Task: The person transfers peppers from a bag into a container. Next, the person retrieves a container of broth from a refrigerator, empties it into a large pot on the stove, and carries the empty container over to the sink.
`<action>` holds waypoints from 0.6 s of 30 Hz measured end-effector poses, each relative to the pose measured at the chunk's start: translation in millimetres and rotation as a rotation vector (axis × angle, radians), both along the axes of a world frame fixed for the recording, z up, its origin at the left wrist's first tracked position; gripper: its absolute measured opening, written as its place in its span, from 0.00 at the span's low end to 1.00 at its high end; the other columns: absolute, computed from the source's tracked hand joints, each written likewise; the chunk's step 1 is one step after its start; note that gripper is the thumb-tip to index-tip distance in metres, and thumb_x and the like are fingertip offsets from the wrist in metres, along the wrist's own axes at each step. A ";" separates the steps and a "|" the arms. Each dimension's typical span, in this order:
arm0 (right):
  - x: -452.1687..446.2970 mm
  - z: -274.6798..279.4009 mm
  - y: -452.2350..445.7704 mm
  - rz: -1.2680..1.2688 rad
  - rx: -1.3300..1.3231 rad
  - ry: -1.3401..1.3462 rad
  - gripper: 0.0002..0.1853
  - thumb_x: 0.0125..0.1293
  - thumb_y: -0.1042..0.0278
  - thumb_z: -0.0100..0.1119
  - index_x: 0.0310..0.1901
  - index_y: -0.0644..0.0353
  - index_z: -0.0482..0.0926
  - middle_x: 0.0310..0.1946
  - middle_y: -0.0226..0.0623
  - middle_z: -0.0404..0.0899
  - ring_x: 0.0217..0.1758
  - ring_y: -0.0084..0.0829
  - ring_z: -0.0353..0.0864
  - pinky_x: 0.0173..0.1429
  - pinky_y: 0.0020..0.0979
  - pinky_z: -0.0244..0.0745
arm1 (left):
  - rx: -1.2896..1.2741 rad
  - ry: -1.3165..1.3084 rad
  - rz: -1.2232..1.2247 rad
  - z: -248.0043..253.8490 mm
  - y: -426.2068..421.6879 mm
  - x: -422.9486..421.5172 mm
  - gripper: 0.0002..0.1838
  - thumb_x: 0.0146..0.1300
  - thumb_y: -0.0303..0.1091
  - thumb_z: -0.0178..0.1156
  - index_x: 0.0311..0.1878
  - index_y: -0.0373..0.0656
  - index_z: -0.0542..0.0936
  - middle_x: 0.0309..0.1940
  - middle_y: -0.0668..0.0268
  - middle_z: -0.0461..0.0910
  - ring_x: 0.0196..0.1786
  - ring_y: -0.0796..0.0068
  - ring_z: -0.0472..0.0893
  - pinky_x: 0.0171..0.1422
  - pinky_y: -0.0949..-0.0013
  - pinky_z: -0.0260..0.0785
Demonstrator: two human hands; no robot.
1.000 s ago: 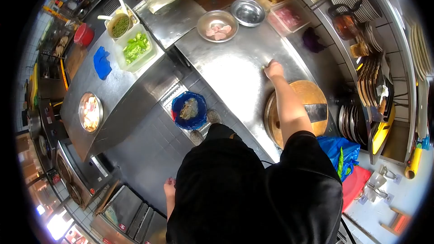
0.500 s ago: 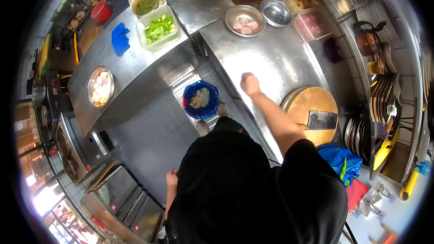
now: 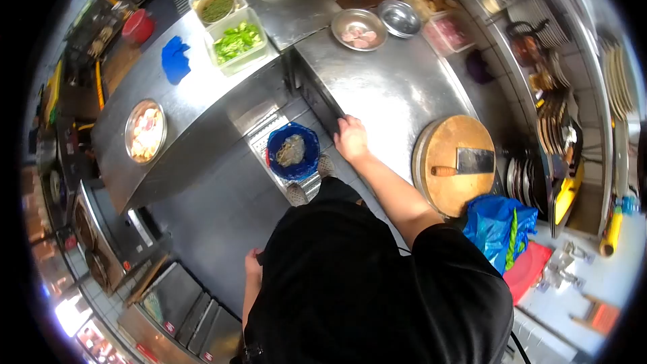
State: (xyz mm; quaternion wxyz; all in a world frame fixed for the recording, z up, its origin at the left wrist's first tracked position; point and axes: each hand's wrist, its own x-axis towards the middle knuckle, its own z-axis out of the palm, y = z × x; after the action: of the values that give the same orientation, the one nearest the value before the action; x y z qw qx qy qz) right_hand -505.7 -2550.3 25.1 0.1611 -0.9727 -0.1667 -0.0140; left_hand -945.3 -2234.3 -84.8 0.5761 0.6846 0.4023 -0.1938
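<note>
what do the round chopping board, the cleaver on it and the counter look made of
Chopping board: likely wood, tan and matt. Cleaver: dull grey blade, probably steel; brown handle, seemingly wood. Counter: smooth silvery metal with bright reflections, perhaps stainless steel.

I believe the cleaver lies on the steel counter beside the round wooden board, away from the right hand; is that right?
Not quite: the head view shows the cleaver lying on top of the round wooden board, not on the steel counter beside it. It is indeed away from the right hand.
</note>
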 end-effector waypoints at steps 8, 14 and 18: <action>-53.1 -51.0 -84.9 -0.309 -0.456 0.344 0.48 0.58 0.56 0.68 0.75 0.69 0.55 0.78 0.54 0.51 0.79 0.51 0.55 0.79 0.44 0.59 | 0.284 0.102 -0.236 -36.5 63.9 -33.6 0.11 0.70 0.35 0.58 0.44 0.36 0.82 0.32 0.62 0.84 0.32 0.68 0.82 0.40 0.66 0.75; -43.3 -10.2 -63.6 -0.321 -0.549 0.542 0.52 0.61 0.47 0.66 0.77 0.69 0.51 0.80 0.54 0.46 0.81 0.53 0.52 0.80 0.39 0.57 | 0.196 0.142 -0.084 24.5 83.9 -10.3 0.09 0.69 0.34 0.58 0.40 0.37 0.80 0.25 0.66 0.80 0.24 0.72 0.76 0.28 0.65 0.69; -38.6 3.3 -56.4 -0.301 -0.627 0.636 0.53 0.64 0.42 0.61 0.78 0.69 0.48 0.81 0.54 0.43 0.82 0.53 0.50 0.81 0.39 0.55 | 0.261 0.053 -0.111 -12.9 86.0 -23.1 0.09 0.68 0.34 0.58 0.38 0.37 0.81 0.25 0.66 0.80 0.27 0.73 0.77 0.33 0.65 0.72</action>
State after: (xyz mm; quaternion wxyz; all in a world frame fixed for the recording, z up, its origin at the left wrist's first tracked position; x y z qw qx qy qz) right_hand -544.3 -2606.7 28.3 -0.1010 -0.9438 0.0376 0.3124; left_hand -968.4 -2148.3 -97.7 0.4599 0.7694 0.4008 -0.1895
